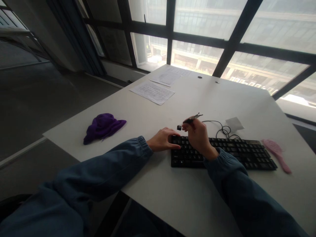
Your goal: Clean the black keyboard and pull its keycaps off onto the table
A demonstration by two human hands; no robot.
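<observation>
A black keyboard [237,153] lies on the white table [153,187] in front of me. My left hand [163,140] rests at the keyboard's left end, fingers curled down onto its top-left corner. My right hand [198,136] is raised above the left keys and closed around a thin dark tool [194,118]. A small black keycap [179,127] sits at the tool's tip, lifted clear of the keyboard. The keyboard's black cable [222,130] loops behind it.
A crumpled purple cloth [103,127] lies at the left of the table. A pink brush [276,153] sits right of the keyboard. A small white paper [234,124] lies behind the cable; printed sheets [153,92] lie at the far edge by the windows.
</observation>
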